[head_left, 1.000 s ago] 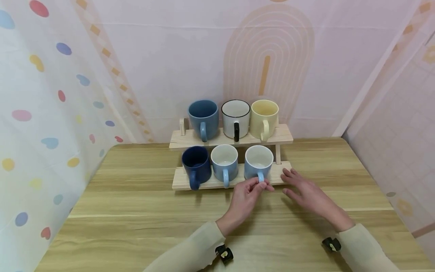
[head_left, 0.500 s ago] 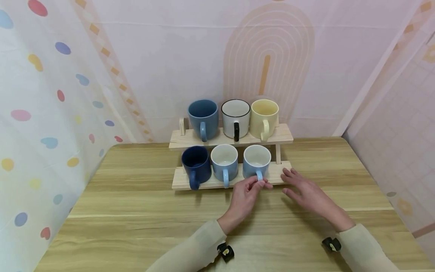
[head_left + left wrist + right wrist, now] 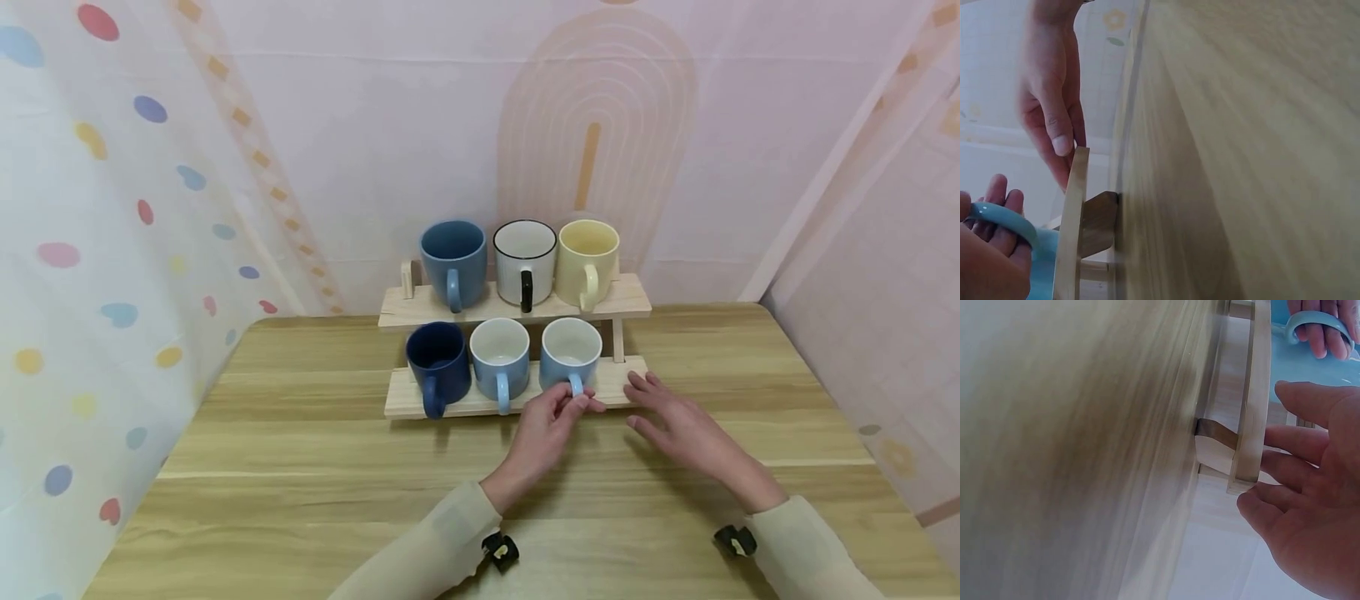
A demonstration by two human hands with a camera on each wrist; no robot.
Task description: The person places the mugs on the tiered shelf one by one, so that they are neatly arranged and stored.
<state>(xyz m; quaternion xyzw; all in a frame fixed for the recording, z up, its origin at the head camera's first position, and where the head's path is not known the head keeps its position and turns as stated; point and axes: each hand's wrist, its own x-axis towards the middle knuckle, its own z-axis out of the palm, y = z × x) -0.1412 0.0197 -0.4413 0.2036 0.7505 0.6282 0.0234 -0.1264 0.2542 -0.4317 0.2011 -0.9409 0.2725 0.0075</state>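
Observation:
A light blue mug point(image 3: 558, 367) with a white inside stands upright at the right of the lower shelf point(image 3: 619, 385) of a two-step wooden rack. My left hand point(image 3: 542, 433) pinches its handle, which points toward me; in the left wrist view, fingers pass through the handle loop point(image 3: 1007, 219). My right hand point(image 3: 678, 425) rests its fingertips at the right end of that shelf, fingers loosely extended. In the right wrist view its fingers point(image 3: 1294, 469) touch the board's end. A matching light blue mug point(image 3: 501, 371) and a navy mug point(image 3: 442, 379) stand to the left.
On the upper shelf point(image 3: 401, 310) stand a blue mug point(image 3: 467, 271), a white mug point(image 3: 510, 275) with a black rim and handle, and a yellow mug point(image 3: 572, 275). The rack sits toward the back of a wooden table point(image 3: 300, 467), before a patterned curtain point(image 3: 375, 150).
The right light blue mug, with my left hand on its handle, has slid slightly left and a little back on the shelf. My right hand has stayed at the shelf's end.

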